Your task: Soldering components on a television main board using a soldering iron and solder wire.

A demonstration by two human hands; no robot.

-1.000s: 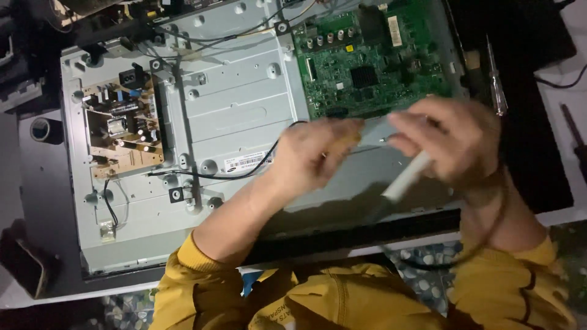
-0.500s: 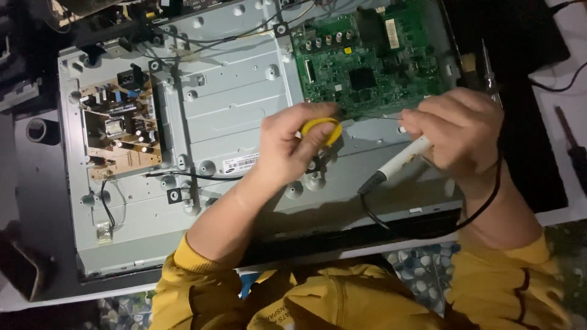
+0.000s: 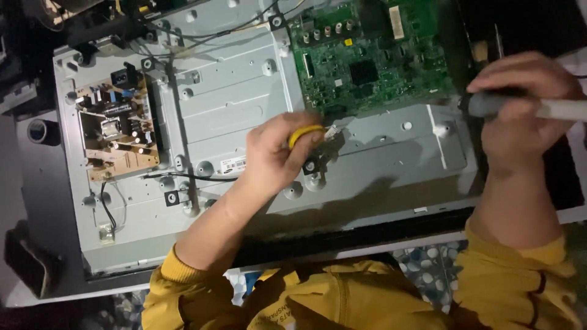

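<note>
An opened flat screen lies face down, its grey metal back panel (image 3: 232, 104) showing. My left hand (image 3: 272, 162) rests on the panel just below the green circuit board (image 3: 373, 61) and grips a small yellow-handled tool (image 3: 304, 132), whose tip sits by a white connector at the board's lower edge. My right hand (image 3: 520, 119) is at the board's right edge, closed around a pen-shaped tool with a grey grip and white handle (image 3: 489, 104). Its tip is hidden. Both sleeves are yellow.
A brown power board (image 3: 116, 137) with dark components sits on the left of the panel. Black wires (image 3: 183, 177) run across the panel from it. More wires and dark parts crowd the top left. A patterned floor (image 3: 422, 263) shows below the table edge.
My right hand has carried the pen-shaped tool from the middle of the panel out to the green board's right edge. My left hand has stayed below the board with the yellow tool.
</note>
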